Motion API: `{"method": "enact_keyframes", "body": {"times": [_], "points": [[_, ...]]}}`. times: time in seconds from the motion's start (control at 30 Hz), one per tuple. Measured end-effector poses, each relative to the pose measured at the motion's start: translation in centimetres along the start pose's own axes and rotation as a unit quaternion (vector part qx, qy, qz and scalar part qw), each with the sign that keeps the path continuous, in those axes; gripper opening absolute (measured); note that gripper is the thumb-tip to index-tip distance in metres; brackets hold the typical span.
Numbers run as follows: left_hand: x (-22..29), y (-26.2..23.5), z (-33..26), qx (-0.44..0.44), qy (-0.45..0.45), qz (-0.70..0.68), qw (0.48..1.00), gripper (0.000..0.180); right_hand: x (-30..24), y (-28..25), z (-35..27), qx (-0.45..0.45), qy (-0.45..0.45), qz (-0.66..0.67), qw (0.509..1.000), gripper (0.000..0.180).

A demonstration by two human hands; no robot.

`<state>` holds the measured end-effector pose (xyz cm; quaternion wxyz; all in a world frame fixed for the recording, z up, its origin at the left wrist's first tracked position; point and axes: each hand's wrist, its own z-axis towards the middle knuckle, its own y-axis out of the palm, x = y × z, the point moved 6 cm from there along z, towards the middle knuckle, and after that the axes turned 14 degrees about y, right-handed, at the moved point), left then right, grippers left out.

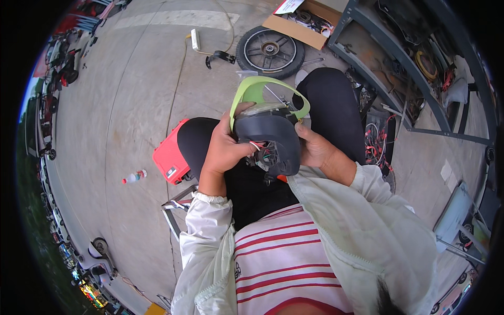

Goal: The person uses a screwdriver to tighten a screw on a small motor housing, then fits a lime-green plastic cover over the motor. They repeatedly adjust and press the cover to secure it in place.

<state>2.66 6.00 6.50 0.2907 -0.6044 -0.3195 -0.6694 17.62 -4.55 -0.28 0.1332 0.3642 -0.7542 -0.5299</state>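
Observation:
Between my two hands, above my lap, is a scooter headlight (262, 131) with a black housing and wires showing in its near opening. A light-green plastic trim frame (262, 83) arches over its far side. My left hand (226, 144) grips the left side, its thumb lying by the red and white wires (256, 147) and its fingers partly hidden behind the trim. My right hand (316, 148) is closed on the right side, thumb near the lower end of the trim; its other fingers are hidden behind the housing.
A black spoked wheel (270, 51) lies on the concrete floor ahead, near an open cardboard box (299, 30). Left of my legs are a red case (172, 155) and a plastic bottle (135, 177). A metal shelf rack (394, 92) stands right, beside a bin of wires (379, 139).

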Motion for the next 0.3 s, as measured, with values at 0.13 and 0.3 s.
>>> {"method": "enact_keyframes", "body": {"times": [0.13, 0.3], "points": [[0.9, -0.1, -0.1, 0.002, 0.045, -0.052, 0.998, 0.075, -0.6, -0.8, 0.3, -0.045, -0.03, 0.031, 0.998, 0.07], [-1.1, -1.6, -0.9, 0.036, 0.029, -0.139, 0.989, 0.063, -1.0, -1.7, 0.7, -0.016, -0.055, 0.024, 0.998, 0.068]]}}
